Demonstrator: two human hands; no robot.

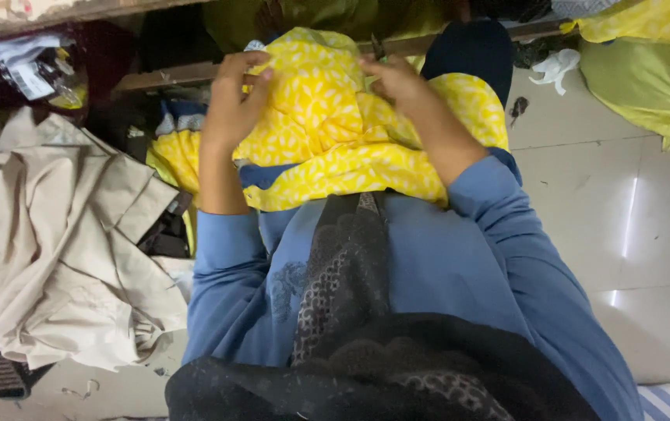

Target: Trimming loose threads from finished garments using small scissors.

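Both hands, the left hand (234, 97) and right hand (397, 82), pinched the yellow patterned cloth (327, 140) bunched on the lap, beside beige fabric (62, 234).

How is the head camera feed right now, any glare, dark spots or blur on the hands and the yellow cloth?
Head view: the yellow printed fabric is evenly lit, and both the left hand and right hand are slightly soft; glare streaks show on the tiled floor at right; the upper left under the wooden ledge is deep in shadow; the beige cloth pile reads clearly.
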